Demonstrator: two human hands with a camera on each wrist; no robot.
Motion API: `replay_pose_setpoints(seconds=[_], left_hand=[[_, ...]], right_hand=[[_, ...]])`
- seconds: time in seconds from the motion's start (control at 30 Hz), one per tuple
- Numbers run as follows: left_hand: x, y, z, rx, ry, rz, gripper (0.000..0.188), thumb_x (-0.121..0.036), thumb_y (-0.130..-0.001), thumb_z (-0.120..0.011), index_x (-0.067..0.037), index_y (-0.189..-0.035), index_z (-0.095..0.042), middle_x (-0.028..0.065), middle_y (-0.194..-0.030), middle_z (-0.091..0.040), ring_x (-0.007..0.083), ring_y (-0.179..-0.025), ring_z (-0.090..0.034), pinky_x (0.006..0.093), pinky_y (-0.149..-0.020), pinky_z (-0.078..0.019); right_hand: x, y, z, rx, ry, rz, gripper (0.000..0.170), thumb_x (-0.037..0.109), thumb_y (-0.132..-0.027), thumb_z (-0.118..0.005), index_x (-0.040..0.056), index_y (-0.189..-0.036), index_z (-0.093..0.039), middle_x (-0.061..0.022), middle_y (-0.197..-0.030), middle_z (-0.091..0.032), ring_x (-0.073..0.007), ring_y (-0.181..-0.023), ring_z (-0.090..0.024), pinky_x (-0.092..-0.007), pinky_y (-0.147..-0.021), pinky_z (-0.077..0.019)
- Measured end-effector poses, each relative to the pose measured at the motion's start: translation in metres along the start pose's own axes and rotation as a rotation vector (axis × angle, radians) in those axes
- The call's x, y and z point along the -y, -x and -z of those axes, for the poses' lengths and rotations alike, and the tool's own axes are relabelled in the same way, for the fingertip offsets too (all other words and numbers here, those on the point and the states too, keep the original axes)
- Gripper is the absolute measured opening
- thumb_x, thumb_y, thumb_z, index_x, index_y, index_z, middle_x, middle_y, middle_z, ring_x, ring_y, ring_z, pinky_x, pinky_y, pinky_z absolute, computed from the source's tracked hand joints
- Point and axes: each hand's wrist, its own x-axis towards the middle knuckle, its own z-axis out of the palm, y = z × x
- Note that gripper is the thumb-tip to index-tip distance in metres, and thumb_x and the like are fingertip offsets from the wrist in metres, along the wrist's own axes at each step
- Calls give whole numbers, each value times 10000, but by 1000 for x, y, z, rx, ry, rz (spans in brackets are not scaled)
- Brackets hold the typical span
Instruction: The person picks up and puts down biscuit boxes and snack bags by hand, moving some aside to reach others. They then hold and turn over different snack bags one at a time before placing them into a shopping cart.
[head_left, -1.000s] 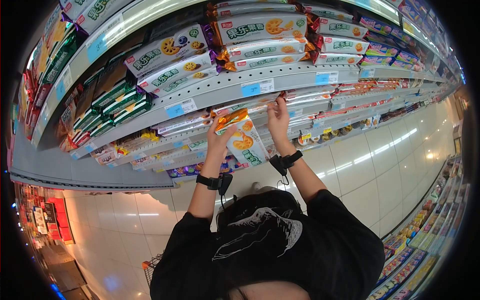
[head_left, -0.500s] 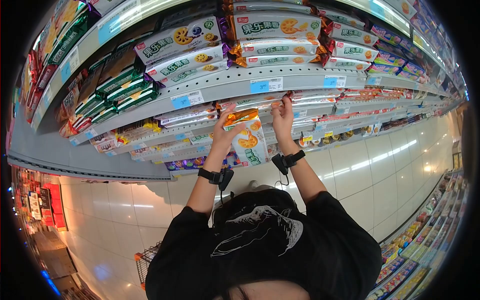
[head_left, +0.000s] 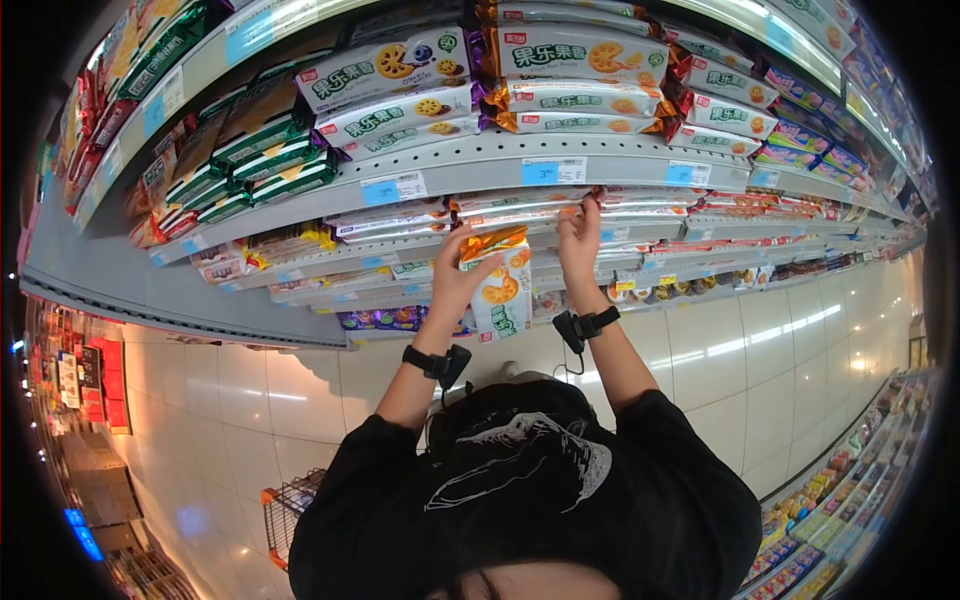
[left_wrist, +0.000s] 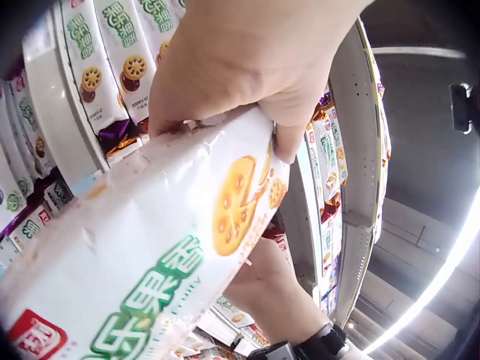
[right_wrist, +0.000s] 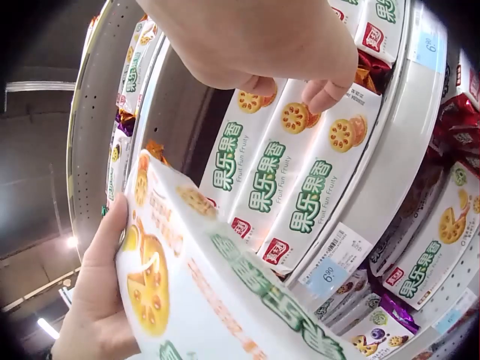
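Note:
My left hand [head_left: 463, 278] grips the orange-ended top of a white biscuit pack [head_left: 503, 298], which hangs in front of the shelf. In the left wrist view this biscuit pack [left_wrist: 165, 225] shows green lettering and a printed biscuit; the thumb and fingers lie on opposite sides of its end. Up at a lower shelf, my right hand [head_left: 578, 245] touches a row of matching biscuit packs [head_left: 520, 208]. The right wrist view has its bent fingers [right_wrist: 324, 96] on the printed ends of the shelved packs [right_wrist: 262, 176]; I cannot tell whether they pinch one.
Just above the hands juts a perforated shelf edge with price tags [head_left: 553, 172]. More white biscuit packs [head_left: 580, 60] are stacked on it, with dark green packs [head_left: 262, 150] to the left. A wire shopping cart [head_left: 288, 505] stands behind at the left on the tiled floor [head_left: 700, 375].
The pack in my left hand has swung from a slant to hang nearly straight down. My right hand stays at the shelved packs. The head view has shifted slightly.

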Motion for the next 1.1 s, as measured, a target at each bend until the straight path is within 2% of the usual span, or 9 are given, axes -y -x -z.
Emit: replay_pose_setpoints(seconds=[0.07, 0.23, 0.3, 0.37, 0.47, 0.53, 0.63, 1.0, 1.1], left_hand=[[-4, 10, 1, -113, -212, -11, 436, -153, -706, -797, -2, -1061, -595, 141, -1366, -365, 209, -1164, -485, 318, -947, -427], [2, 6, 1, -69, -160, -76, 425, -170, -707, -801, 4, -1038, -600, 178, -1413, -281, 227, -1109, -547, 326, -907, -470], [6, 1, 0, -36, -229, -108, 400, -108, -730, -771, 22, -1065, -594, 161, -1462, -221, 207, -1112, -550, 319, -903, -467], [13, -2, 0, -50, -213, -106, 403, -108, -727, -774, 23, -1063, -593, 159, -1462, -218, 209, -1112, -550, 321, -901, -472], [18, -4, 2, -55, -247, -127, 405, -106, -720, -779, 25, -1056, -593, 155, -1460, -216, 214, -1106, -553, 323, -895, -483], [20, -3, 3, -53, -294, -148, 405, -104, -717, -781, 26, -1050, -592, 152, -1458, -216, 217, -1101, -557, 322, -890, -489], [21, -1, 3, -51, -211, -124, 397, -101, -714, -784, 23, -1040, -594, 145, -1449, -227, 214, -1085, -566, 317, -883, -493], [23, -3, 0, -107, -498, -248, 397, -149, -703, -803, -6, -1016, -604, 111, -1347, -320, 221, -1109, -533, 329, -910, -469], [28, -7, -2, -115, -437, -221, 414, -175, -694, -812, -15, -1016, -606, 115, -1338, -330, 228, -1103, -536, 330, -915, -464]], right_hand=[[-3, 0, 1, -4, 7, 1, 554, -3, -832, -574, -8, -1336, -346, -103, -1248, -432, -127, -907, -576, -218, -660, -485], [14, 1, 2, 67, 32, -54, 542, -10, -819, -566, -1, -1319, -356, -105, -1191, -462, -131, -899, -573, -228, -667, -489], [22, -1, 2, 84, 44, -58, 545, -14, -811, -566, -5, -1314, -357, -105, -1179, -464, -137, -905, -572, -234, -675, -491], [21, -4, 2, 97, 55, -58, 547, -19, -803, -566, -8, -1309, -358, -105, -1168, -466, -143, -911, -572, -240, -684, -493], [10, -4, 2, 49, 95, 28, 612, -10, -825, -572, -51, -1360, -277, -110, -1059, -570, -134, -925, -579, -229, -676, -493], [12, -1, 3, 72, 111, 43, 635, -32, -811, -574, -51, -1363, -260, -148, -1225, -465, -163, -1014, -565, -247, -712, -506], [15, 1, 4, 100, 141, 3, 657, -35, -806, -577, -48, -1368, -239, -161, -1314, -365, -188, -1054, -552, -260, -734, -511], [18, -1, 5, 104, 180, 1, 663, -50, -792, -562, -39, -1370, -237, -153, -1301, -368, -199, -1059, -550, -281, -739, -512], [19, -1, 4, 90, 169, 9, 637, -40, -777, -563, -31, -1343, -272, -140, -1244, -391, -198, -1024, -556, -281, -740, -503]])
